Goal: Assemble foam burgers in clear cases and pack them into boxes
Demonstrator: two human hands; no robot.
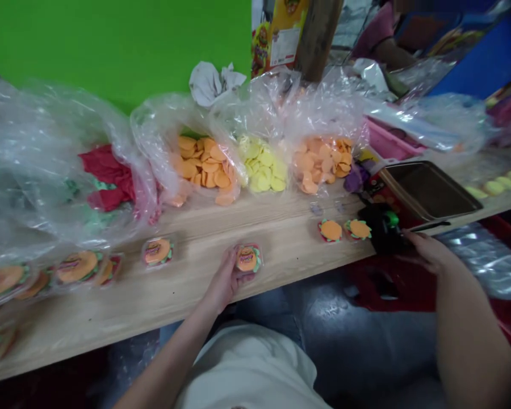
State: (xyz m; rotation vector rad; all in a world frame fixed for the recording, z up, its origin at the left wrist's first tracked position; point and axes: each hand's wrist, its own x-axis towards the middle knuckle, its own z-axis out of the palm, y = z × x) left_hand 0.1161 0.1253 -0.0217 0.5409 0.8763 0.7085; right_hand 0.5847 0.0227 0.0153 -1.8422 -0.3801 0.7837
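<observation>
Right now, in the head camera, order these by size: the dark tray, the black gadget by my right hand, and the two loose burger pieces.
Dark tray largest, then black gadget, then the burger pieces, which look alike, so unranked.

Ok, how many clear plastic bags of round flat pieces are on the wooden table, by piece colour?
Deep orange round pieces: 1
Yellow round pieces: 1
Pale orange round pieces: 1
Total: 3 bags

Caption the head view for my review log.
Left hand holds a burger-shaped packet on a wooden table; right hand touches a black device.
</observation>
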